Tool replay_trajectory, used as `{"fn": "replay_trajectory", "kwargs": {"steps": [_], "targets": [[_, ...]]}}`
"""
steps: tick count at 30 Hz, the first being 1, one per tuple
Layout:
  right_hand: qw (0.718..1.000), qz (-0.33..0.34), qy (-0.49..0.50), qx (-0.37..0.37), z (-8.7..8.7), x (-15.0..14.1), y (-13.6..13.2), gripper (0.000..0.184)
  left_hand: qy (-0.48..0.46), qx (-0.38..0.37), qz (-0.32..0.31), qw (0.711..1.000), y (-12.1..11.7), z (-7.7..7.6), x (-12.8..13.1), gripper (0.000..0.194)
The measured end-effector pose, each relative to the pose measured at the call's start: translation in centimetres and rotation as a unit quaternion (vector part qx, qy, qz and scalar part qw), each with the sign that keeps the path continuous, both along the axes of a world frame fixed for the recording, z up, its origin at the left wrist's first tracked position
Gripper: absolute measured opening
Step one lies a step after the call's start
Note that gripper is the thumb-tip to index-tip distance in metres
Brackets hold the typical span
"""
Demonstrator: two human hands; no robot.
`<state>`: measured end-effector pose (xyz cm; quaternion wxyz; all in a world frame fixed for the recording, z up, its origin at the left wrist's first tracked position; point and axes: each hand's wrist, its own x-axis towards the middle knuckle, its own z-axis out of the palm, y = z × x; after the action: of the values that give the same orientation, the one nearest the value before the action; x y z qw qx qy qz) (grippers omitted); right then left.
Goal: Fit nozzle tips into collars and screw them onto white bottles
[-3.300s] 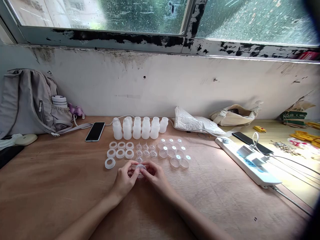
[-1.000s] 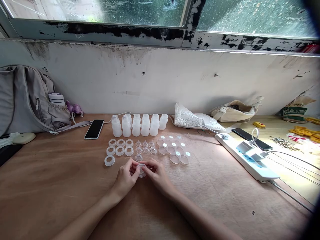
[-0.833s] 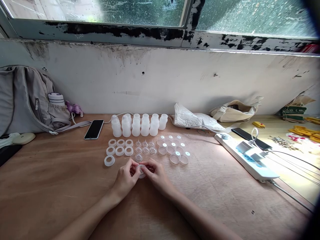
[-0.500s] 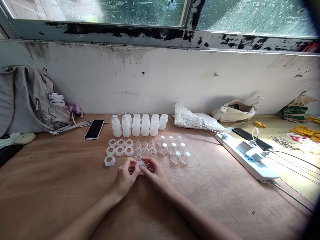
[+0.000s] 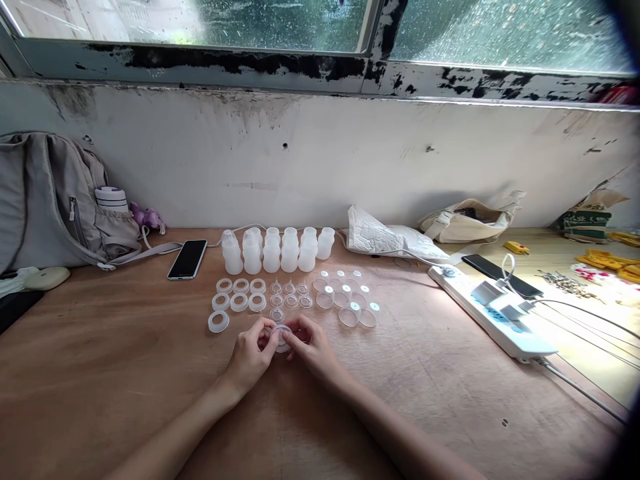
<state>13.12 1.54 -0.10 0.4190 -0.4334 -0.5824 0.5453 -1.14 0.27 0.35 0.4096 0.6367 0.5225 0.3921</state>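
Glossy clear plastic piece (image 5: 282,344), frosted plastic bottles (image 5: 289,253) (matt, smooth), wooden tabletop (image 5: 125,373), cloth backpack (image 5: 33,193)

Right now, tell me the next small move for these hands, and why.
Probably a gentle, even squeeze on the clear round piece: the left hand and right hand hold it at opposite edges, and whether it is fully pressed together is too small to tell.

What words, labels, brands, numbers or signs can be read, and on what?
None can be read with certainty.
Green package: pale characters, too small and blurred.
Clear round pieces: small pale spots; any print is too small.
Red object by the window: pale marks, blurred.
Held piece: no lettering visible.
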Motion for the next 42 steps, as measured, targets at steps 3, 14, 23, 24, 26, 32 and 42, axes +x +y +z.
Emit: {"fn": "replay_trajectory", "kwargs": {"steps": [3,14,23,24,26,32,42], "targets": [[1.000,0.007,-0.012,0.008,0.1,0.1,0.0,0.023,0.003,-0.009,-0.011,1.000,0.1,0.0,-0.1,0.019],[1.000,0.013,-0.018,0.004,0.3,0.1,-0.1,0.021,0.007,0.000,-0.018,1.000,-0.1,-0.1,0.0,0.013],[0.998,0.012,-0.049,0.023,-0.1,0.2,-0.1,0.019,0.031,0.024,-0.022,0.999,-0.1,-0.2,0.0,0.010],[0.998,0.011,-0.053,0.030,-0.3,0.2,-0.1,0.018,0.033,0.026,-0.023,0.999,-0.1,-0.2,0.0,0.010],[0.998,0.003,-0.055,0.039,-0.5,0.1,-0.1,0.018,0.031,0.025,-0.017,0.999,-0.1,-0.2,0.0,0.010],[1.000,-0.013,-0.003,-0.004,-0.9,-0.1,0.0,0.023,-0.018,-0.016,-0.002,1.000,-0.1,0.1,0.2,0.019],[0.998,-0.005,-0.048,0.041,0.0,0.2,-0.2,0.012,-0.011,-0.019,-0.035,0.999,-0.1,-0.3,0.1,0.013]]}}
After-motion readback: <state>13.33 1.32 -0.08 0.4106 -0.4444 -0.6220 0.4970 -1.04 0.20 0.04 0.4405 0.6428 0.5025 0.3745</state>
